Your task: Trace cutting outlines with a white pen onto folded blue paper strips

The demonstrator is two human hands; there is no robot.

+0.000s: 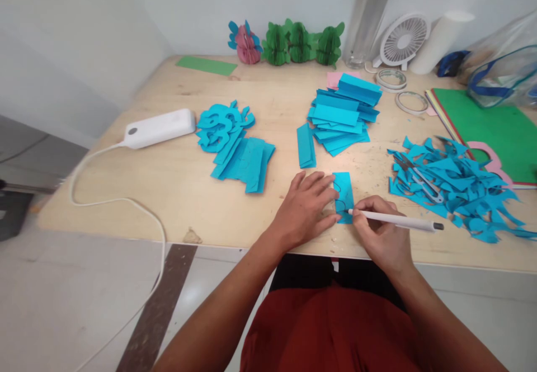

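A small blue paper piece (344,187) lies near the table's front edge, with a curved dark line drawn on it. My left hand (305,208) rests with spread fingers on the table, its fingertips at the paper's left edge. Pinched in my right hand (381,232) is a white pen (398,219), its tip on the lower part of the paper. Beyond my hands are a pile of folded blue strips (339,116) and a single folded blue piece (306,146). Cut blue shapes (222,126) and more blue pieces (247,162) lie to the left.
Blue scraps (474,187) with scissors (422,182) on them lie at right, near green sheets (503,131). A white power bank (159,128) with a cable is at left. Along the wall stand paper figures (300,42), a bottle (369,25) and a fan (403,41).
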